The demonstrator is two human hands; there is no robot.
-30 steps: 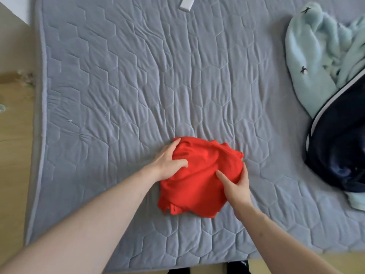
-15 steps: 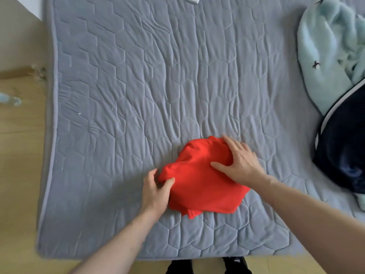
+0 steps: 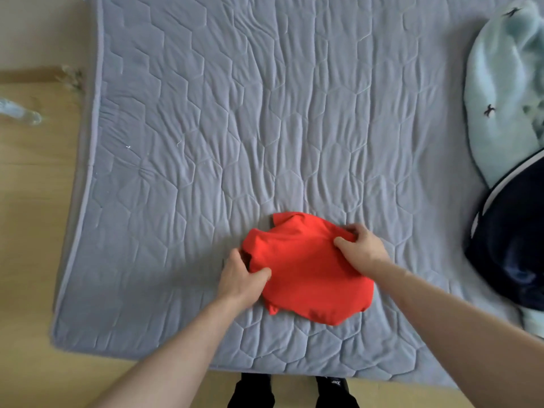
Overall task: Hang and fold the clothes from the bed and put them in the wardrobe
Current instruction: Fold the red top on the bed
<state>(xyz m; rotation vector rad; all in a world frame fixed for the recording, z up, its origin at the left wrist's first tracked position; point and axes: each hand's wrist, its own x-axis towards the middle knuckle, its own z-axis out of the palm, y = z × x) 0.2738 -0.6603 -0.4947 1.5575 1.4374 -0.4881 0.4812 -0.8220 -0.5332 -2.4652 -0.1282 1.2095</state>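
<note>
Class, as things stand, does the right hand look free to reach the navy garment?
Probably not yet. The right hand is gripping the red garment, as is the left hand. Nothing lies between it and the navy garment, so letting go would free the way.

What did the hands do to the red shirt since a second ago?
The left hand slid from the red garment's far left edge to its near left edge and grips it. The right hand went from the near right edge to the far right corner and pinches it. The garment turned a little. The pale blue garment and dark garment stayed put.
</note>
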